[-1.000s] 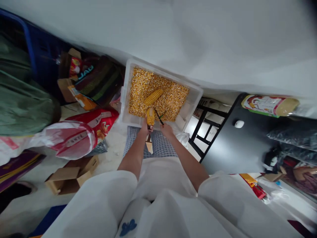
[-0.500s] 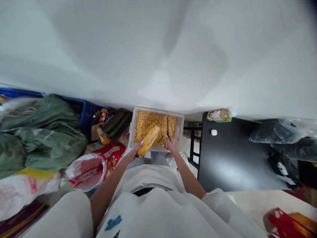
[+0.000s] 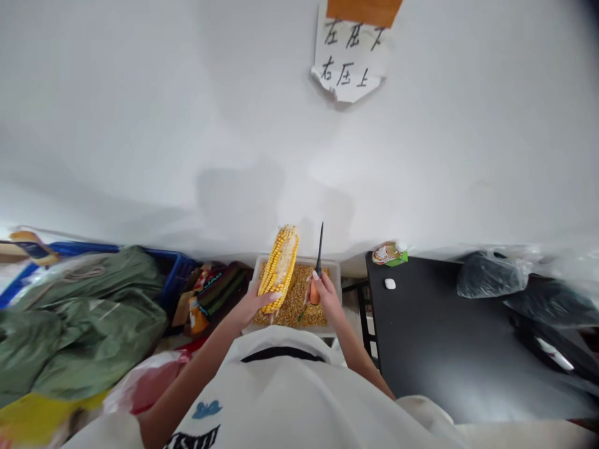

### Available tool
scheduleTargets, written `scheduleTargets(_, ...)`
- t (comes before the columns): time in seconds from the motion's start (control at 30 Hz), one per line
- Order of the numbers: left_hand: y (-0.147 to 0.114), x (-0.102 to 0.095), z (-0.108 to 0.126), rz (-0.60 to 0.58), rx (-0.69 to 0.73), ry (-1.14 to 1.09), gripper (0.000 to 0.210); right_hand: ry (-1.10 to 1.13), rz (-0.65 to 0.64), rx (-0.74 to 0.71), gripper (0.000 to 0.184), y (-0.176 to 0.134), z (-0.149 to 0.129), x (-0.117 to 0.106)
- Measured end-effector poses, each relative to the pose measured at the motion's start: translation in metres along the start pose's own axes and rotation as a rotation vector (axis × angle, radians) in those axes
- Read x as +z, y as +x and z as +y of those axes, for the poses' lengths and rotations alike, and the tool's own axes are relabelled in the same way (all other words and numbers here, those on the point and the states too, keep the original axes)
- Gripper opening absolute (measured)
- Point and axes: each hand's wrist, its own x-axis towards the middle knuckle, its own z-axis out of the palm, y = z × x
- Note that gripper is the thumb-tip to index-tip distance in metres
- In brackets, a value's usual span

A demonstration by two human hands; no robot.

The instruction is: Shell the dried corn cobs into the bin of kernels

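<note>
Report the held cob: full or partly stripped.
Partly stripped: the corn cob in the left hand shows a pale strip beside yellow kernels.

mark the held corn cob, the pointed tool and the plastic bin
held corn cob (image 3: 277, 269), head view: kernels midway along it
pointed tool (image 3: 319, 261), head view: dark shaft
plastic bin (image 3: 339, 278), head view: right rim

A tub (image 3: 340, 299) of kernels (image 3: 281, 317) lies before the wall (image 3: 140, 125), where a paper (image 3: 349, 59) hangs. Over the tub, a cob (image 3: 279, 271) is in the left hand (image 3: 255, 304), a tool (image 3: 319, 263) in the right hand (image 3: 326, 294). Farther right stands a table (image 3: 430, 349), a bottle (image 3: 387, 253) at its far left corner, a bag (image 3: 491, 275) toward the far right. On the left, cloth (image 3: 105, 330) lies in a crate (image 3: 175, 274).
</note>
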Motion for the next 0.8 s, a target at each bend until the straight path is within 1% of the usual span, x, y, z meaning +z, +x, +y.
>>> scheduleTargets(0.2,-0.012,0.021,0.021,0.102,0.073,0.081,0.042,0.097,-0.015,-0.040,0.035,-0.005,-0.013,0.000)
scheduleTargets(0.33,-0.018,0.033,0.032,0.175,0.073,0.138,0.042,0.036,-0.018,-0.073,0.032,-0.006,-0.017,0.007)
scheduleTargets(0.4,-0.020,0.037,0.035,0.210,0.096,0.144,0.043,-0.006,-0.027,-0.106,0.031,-0.006,-0.020,0.013)
scheduleTargets(0.53,-0.019,0.042,0.037,0.234,0.096,0.143,0.045,-0.081,-0.058,-0.163,0.030,-0.005,-0.031,0.026)
scheduleTargets(0.6,-0.016,0.041,0.033,0.220,0.056,0.104,0.045,-0.095,-0.066,-0.137,0.030,-0.003,-0.034,0.029)
scheduleTargets(0.67,-0.009,0.036,0.025,0.202,-0.011,0.049,0.047,-0.126,-0.075,-0.077,0.031,-0.001,-0.031,0.028)
scheduleTargets(0.73,0.002,0.027,0.010,0.196,-0.104,0.010,0.050,-0.187,-0.097,-0.005,0.034,0.002,-0.022,0.023)
scheduleTargets(0.8,0.017,0.015,-0.014,0.243,-0.170,-0.022,0.052,-0.252,-0.106,0.085,0.037,0.006,-0.004,0.016)
